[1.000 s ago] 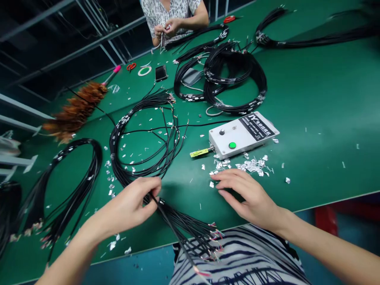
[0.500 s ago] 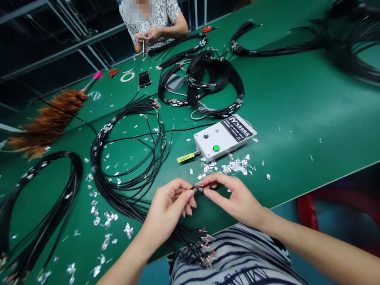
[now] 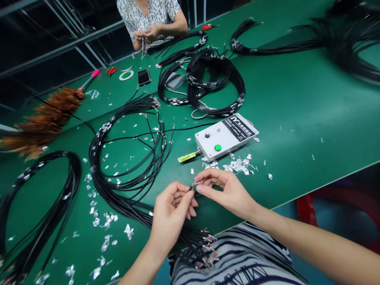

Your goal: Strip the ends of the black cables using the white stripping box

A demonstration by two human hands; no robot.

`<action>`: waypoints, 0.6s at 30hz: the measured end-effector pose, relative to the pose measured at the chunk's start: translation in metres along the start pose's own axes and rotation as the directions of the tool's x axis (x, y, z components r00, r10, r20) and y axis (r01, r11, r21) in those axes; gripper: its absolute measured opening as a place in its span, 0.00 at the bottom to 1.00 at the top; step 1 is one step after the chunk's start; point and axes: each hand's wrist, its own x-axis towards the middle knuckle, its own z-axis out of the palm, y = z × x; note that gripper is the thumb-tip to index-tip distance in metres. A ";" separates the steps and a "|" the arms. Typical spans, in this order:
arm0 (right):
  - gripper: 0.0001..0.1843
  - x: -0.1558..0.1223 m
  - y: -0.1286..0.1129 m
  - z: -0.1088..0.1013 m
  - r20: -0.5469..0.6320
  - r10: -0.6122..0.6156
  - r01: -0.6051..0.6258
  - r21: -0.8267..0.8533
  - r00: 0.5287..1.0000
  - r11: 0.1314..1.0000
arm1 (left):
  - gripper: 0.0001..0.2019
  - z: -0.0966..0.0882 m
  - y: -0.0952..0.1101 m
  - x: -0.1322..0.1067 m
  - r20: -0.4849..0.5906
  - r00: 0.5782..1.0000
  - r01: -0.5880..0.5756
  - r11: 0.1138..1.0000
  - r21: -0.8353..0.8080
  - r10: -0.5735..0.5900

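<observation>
My left hand (image 3: 172,211) pinches the end of a thin black cable (image 3: 191,188) near the front edge of the green table (image 3: 297,99). My right hand (image 3: 227,190) meets it from the right, its thumb and forefinger closed on the cable's stripped tip. Below the hands a bundle of black cables (image 3: 190,241) with bared coloured ends hangs over the table edge onto my striped lap. The bundle runs back into a large loop of cables (image 3: 124,158).
A white control box (image 3: 227,136) with a green button and a yellow-tipped probe lies just beyond the hands, among foil scraps (image 3: 239,166). More cable coils (image 3: 213,83), a phone (image 3: 144,77), tape roll, scissors and feather duster (image 3: 44,118) lie farther off. Another person (image 3: 151,23) works opposite.
A second ago my left hand gripped the bundle and my right lay flat on the table. Both hands have since come together on one cable end and risen slightly.
</observation>
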 end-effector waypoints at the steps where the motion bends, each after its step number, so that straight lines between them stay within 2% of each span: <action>1: 0.09 0.000 0.000 0.000 -0.004 0.000 0.000 0.002 1.000 1.000 | 0.13 0.000 0.000 0.000 -0.004 1.000 -0.001 1.000 0.000 0.001; 5: 0.08 0.001 0.000 -0.001 -0.008 0.027 -0.027 0.026 1.000 0.999 | 0.12 0.002 -0.001 -0.001 -0.030 1.000 -0.008 1.000 -0.006 0.007; 8: 0.09 0.001 0.001 -0.001 0.002 0.089 -0.088 0.125 0.996 0.988 | 0.11 0.004 -0.002 -0.003 -0.054 0.998 -0.017 1.000 -0.006 0.017; 14: 0.12 -0.002 0.005 0.013 0.003 0.230 -0.214 0.381 0.973 0.900 | 0.11 0.006 -0.004 -0.003 -0.107 0.993 -0.048 0.999 0.002 0.048; 18: 0.13 -0.006 0.007 0.021 0.013 0.267 -0.244 0.456 0.963 0.856 | 0.12 0.007 -0.006 -0.002 -0.141 0.988 -0.076 0.996 -0.043 0.069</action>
